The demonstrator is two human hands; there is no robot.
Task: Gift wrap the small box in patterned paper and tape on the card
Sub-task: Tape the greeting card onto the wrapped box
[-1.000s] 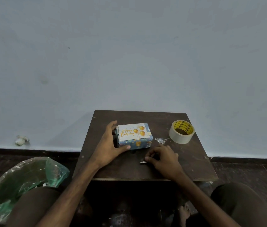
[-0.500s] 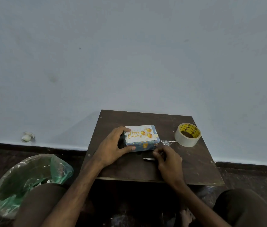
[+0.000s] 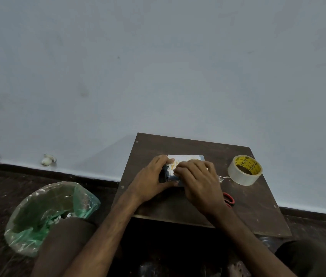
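The small box wrapped in blue patterned paper [image 3: 168, 176] lies in the middle of the dark brown wooden bench [image 3: 194, 143], its long axis going from left to right, about parallel to the far edge of the bench; the white card with golden writing [image 3: 186, 157] lies flat on top of the box. Both hands are on the box. The left hand [image 3: 151, 181] takes the left end in its grip, with the thumb along the near side and the fingers curled over the top corner. The right hand [image 3: 199, 181] lies across the top from the right, and its fingers [image 3: 178, 170] press down on the card; it does not close around anything I can see, and whether a strip of tape is under the fingertips I cannot tell.

I judge the step to be fixing the card, and this depends on the right hand, which is directly above the card; the left hand only keeps the box from sliding.

To the right of the box stands a roll of clear tape with a yellow core [image 3: 245, 170]; between them lies a crumpled scrap of tape [image 3: 223, 178]. Near and right of the box, red-handled scissors [image 3: 229, 200] are half hidden under the right wrist. Far left of the box, on the floor, stands a bin with a green plastic bag [image 3: 38, 216]. Nothing blocks the reach to the tape roll.
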